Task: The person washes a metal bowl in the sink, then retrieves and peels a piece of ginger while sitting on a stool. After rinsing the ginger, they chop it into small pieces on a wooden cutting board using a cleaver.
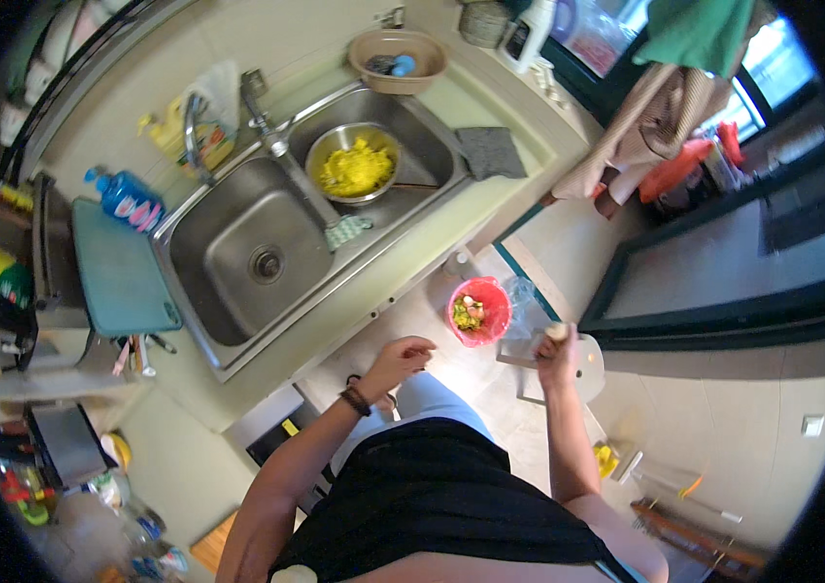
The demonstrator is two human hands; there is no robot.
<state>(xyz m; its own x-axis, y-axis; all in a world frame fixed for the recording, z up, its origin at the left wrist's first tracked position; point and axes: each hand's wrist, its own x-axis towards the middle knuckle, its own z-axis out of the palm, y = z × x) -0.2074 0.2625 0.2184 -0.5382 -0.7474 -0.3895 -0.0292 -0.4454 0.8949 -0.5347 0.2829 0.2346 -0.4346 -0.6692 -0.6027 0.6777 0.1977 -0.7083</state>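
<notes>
My right hand (558, 358) is closed around a small pale rounded object (556, 332) that pokes out at the top of the fist; its exact kind is unclear. Below the hand is a light stool (590, 368) with holes in its seat. My left hand (405, 357), a dark beaded bracelet on its wrist, hovers near the counter's front edge with fingers loosely bent and nothing visible in them. Between and beyond the hands, a pink bin (504, 310) on the floor contains yellow-green scraps and pale shell-like pieces.
A steel bowl (315, 162) of yellow shredded food sits in the far basin of the double sink (226, 237). On the counter stand a brown plastic basin (399, 82), a blue pump bottle (130, 199) and a teal cutting board (121, 270). A dark-framed glass door (733, 273) is at right.
</notes>
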